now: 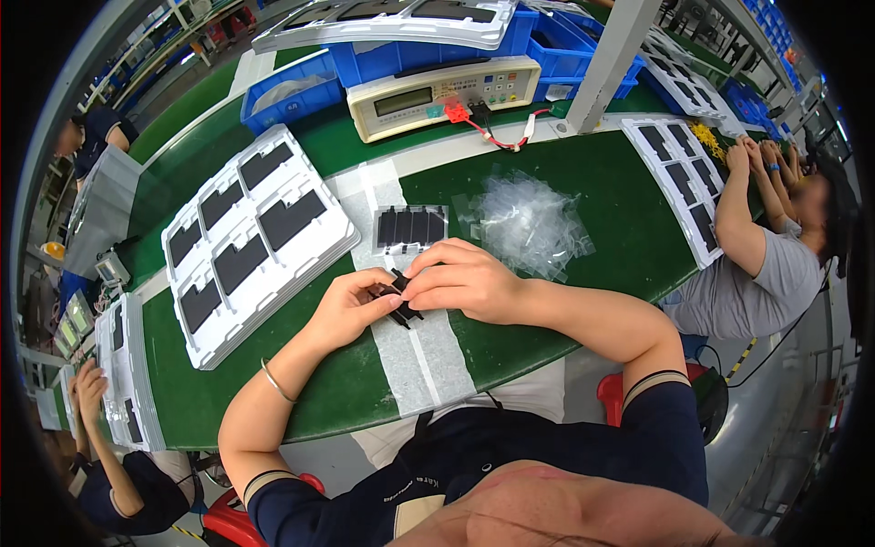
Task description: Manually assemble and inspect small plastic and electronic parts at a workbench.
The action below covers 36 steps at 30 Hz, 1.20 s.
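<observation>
Over a whitish strip laid across the green bench, both my hands meet at a small black part (pixel 405 317) with narrow tabs; its exact kind is not clear. My left hand (pixel 350 308) is closed on its left side, thumb and fingers pinching it. From the right, my right hand (pixel 467 281) pinches the same part at its top, fingertips touching those of the left. Just beyond the fingers lies a clear sheet (pixel 441 239) bearing several black rectangular strips (pixel 410 225). A heap of crumpled clear plastic film pieces (pixel 529 219) is right of it.
At left stand stacked white trays (pixel 273 191) with black flat pieces in their pockets. A cream meter (pixel 443 96) with red and black leads sits at the back, among blue bins (pixel 292 91). A grey post (pixel 609 68) rises behind. Co-workers sit at right (pixel 761 255) and left (pixel 137 492).
</observation>
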Each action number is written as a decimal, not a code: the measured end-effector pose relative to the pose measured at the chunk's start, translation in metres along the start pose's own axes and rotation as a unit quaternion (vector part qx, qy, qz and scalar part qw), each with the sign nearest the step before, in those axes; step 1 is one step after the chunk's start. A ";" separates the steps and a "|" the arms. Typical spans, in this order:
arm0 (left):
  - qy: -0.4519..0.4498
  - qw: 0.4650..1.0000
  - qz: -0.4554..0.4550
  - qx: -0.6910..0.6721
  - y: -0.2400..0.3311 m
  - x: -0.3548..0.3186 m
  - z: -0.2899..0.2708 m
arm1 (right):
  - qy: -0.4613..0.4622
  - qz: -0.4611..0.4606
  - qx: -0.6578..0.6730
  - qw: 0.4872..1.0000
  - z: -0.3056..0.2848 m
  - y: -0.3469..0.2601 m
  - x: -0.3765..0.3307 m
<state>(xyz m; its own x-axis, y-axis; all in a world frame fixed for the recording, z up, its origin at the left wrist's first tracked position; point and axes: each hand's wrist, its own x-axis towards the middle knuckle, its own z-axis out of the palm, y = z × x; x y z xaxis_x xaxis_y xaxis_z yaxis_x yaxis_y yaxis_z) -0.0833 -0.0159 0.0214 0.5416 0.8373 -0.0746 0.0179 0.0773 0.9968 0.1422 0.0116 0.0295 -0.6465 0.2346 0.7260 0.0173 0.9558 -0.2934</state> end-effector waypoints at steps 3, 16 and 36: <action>0.006 1.000 0.003 -0.003 0.004 0.001 0.006 | 0.020 0.018 -0.017 0.999 -0.002 0.002 0.000; -0.007 0.971 0.110 0.213 0.014 -0.007 0.021 | 0.020 0.113 0.011 0.993 0.003 -0.001 -0.003; -0.042 0.977 0.075 0.197 0.014 -0.008 0.027 | -0.027 0.119 0.030 0.992 0.003 -0.005 -0.008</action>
<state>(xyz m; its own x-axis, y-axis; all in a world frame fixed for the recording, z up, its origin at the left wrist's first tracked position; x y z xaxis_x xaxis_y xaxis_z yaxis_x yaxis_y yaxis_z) -0.0651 -0.0363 0.0364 0.6300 0.7744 0.0583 0.2465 -0.2705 0.9306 0.1447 0.0048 0.0231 -0.6695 0.4417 0.5972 0.1303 0.8614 -0.4910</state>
